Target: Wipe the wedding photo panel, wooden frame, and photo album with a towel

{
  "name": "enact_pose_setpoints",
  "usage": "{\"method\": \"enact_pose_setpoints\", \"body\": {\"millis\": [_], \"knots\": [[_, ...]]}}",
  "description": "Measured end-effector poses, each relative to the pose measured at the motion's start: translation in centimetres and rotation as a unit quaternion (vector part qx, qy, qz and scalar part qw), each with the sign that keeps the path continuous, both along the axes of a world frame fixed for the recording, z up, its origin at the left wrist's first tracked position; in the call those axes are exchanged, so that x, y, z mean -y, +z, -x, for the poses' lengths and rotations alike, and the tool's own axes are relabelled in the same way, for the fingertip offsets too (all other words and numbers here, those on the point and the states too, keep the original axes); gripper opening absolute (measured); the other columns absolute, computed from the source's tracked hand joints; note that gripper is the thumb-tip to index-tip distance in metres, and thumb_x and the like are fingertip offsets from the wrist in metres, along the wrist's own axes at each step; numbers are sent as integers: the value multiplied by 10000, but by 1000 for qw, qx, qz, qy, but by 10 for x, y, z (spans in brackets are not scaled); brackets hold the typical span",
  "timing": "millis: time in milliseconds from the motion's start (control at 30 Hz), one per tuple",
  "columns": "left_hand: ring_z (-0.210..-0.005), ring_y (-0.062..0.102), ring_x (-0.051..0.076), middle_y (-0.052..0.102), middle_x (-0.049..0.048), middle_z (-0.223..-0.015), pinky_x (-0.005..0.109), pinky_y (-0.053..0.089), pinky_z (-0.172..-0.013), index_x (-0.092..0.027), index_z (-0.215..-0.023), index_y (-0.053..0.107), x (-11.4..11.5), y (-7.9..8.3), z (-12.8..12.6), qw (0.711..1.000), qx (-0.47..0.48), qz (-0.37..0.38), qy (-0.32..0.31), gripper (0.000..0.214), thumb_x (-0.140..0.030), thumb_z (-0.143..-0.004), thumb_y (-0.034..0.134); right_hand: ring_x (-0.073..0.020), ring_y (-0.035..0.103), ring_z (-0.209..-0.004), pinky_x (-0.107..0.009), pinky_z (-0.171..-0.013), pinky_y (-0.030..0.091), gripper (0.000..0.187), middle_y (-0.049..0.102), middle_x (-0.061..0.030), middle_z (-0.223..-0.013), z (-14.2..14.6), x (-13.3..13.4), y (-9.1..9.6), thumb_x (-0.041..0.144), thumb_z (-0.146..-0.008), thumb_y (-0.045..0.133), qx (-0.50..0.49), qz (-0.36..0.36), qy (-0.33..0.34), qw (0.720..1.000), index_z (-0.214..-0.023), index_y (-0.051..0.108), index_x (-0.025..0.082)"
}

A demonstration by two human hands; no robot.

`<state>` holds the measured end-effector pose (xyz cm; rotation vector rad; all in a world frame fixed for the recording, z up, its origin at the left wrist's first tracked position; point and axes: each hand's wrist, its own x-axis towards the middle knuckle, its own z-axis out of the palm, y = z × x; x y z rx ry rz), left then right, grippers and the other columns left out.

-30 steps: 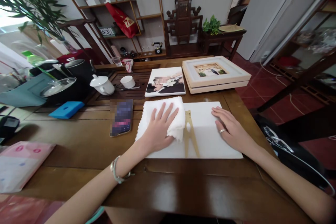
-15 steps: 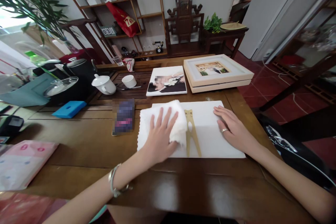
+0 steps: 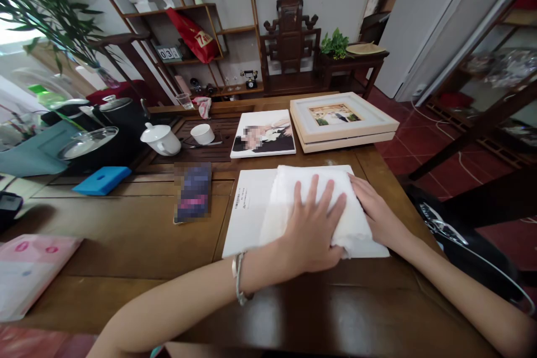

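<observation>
Left hand (image 3: 312, 229) flat on cloth (image 3: 277, 210), fingers spread wide, not closed on it; cloth covers much of the board (image 3: 245, 226), lower centre-right of frame, on the bench (image 3: 126, 235). Right hand (image 3: 380, 218) at board's right edge, fingers partly hidden by cloth, can't tell if gripping.

cloth (image 3: 283, 198): plain white | board (image 3: 247, 229): white, dark-printed | block (image 3: 95, 182): blue | table (image 3: 146, 246): brown

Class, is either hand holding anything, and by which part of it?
Nothing is visibly gripped: the left hand lies spread on the white cloth; the right hand rests at the right side of the white panel.
</observation>
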<state>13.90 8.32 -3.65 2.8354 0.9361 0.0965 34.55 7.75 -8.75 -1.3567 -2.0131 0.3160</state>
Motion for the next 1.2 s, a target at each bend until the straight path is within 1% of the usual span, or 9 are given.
{"method": "enact_pose_setpoints", "body": {"millis": [100,233,367,467,567,733,933,1067,1200], "knots": [[-1457,-135,435,-10,153,-1628,718,-45,-1113,-160,-1552,157,24,6,15,999,-11,36,-21,947,-526,-787,577,-299,430,-1370,-593,-1109,380,458,546,-105,-1395,1,0,0,185,-913,414,-2,12,-26,1000,-1357,500,262],[-1453,-140,435,-69,101,-1627,726,-49,-1112,-227,-1563,122,40,18,46,993,-46,109,-26,1010,-373,-703,632,-292,441,-1365,-589,-1114,379,390,565,-124,-1368,3,0,0,213,-929,415,1,4,-39,999,-1295,550,231],[-1464,-130,393,-107,19,-1628,666,27,-1157,-328,-1553,142,26,20,78,992,-15,117,46,1022,-209,-641,587,-281,451,-1359,-567,-1115,390,339,580,-127,-1347,6,1,2,268,-953,428,6,5,-52,999,-1260,564,220],[-1472,-130,355,-58,3,-1638,634,28,-1171,-322,-1547,184,8,19,90,990,-7,92,108,959,-154,-666,525,-272,453,-1363,-555,-1130,379,340,584,-129,-1353,7,0,2,282,-952,437,-7,15,-60,998,-1249,581,202],[-1462,-144,377,-35,46,-1640,639,7,-1164,-279,-1548,204,-3,18,78,987,-13,85,135,882,-202,-735,536,-277,477,-1353,-569,-1141,357,338,597,-112,-1367,6,-1,4,307,-943,463,-61,52,-82,993,-1230,616,213],[-1437,-85,501,42,224,-1610,756,15,-1085,-114,-1541,202,-8,11,17,990,-11,35,135,902,-464,-807,592,-291,489,-1350,-563,-1152,338,356,573,-73,-1415,1,-4,6,359,-927,518,-229,89,-163,956,-1247,638,261],[-1455,13,489,116,253,-1598,763,71,-1081,-64,-1521,238,-13,1,-53,999,2,-45,27,851,-568,-882,489,-301,581,-1256,-531,-1112,406,329,656,-68,-1317,-13,-10,1,403,-901,558,-355,47,-192,914,-1168,685,259],[-1455,90,472,182,230,-1592,743,169,-1076,-96,-1505,283,17,5,-48,998,-3,-52,-41,816,-578,-878,482,-281,616,-1216,-502,-1111,415,269,707,-72,-1228,-19,-12,0,383,-879,571,-433,35,-226,872,-1048,723,239],[-1412,275,445,314,207,-1549,654,333,-1056,-104,-1451,381,63,3,-8,986,5,-138,-92,639,-434,-922,524,-279,611,-1222,-500,-1051,477,273,685,-83,-1261,-14,-11,0,396,-883,582,-439,41,-193,877,-1063,711,237]]}}
